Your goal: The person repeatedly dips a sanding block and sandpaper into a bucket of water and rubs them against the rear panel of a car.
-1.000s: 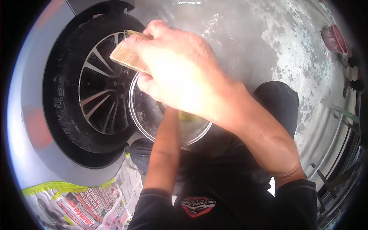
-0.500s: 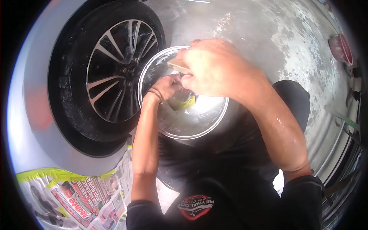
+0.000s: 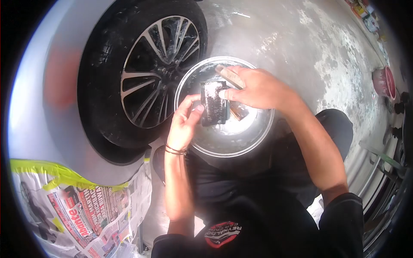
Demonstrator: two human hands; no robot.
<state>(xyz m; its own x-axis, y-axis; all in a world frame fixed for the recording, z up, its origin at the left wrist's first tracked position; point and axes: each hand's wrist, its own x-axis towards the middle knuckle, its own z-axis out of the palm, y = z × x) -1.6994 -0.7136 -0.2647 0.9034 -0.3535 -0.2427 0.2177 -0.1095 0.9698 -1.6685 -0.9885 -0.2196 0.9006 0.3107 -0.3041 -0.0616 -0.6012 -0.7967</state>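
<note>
My left hand (image 3: 185, 120) pinches the left edge of a black rectangular sheet, which looks like wet sandpaper (image 3: 214, 105) with a shiny face. My right hand (image 3: 262, 88) grips a flat tan block (image 3: 230, 76) between fingers and palm, its thumb on the sheet's right edge. Both hands are over a round metal basin (image 3: 232, 151) with a wet, whitish inside. A small brown piece (image 3: 236, 113) shows just right of the sheet, within the basin's outline.
A car wheel (image 3: 161, 73) with a black tyre stands close on the left, beside the grey car body (image 3: 56, 133). Newspaper (image 3: 90, 215) edged with yellow-green tape (image 3: 64, 174) covers the panel below. A red bucket (image 3: 383, 82) sits far right on the patchy concrete floor (image 3: 292, 47).
My hands have come apart from deep in the basin, and the black sheet now shows flat between them. The view has shifted, putting wheel and basin further right.
</note>
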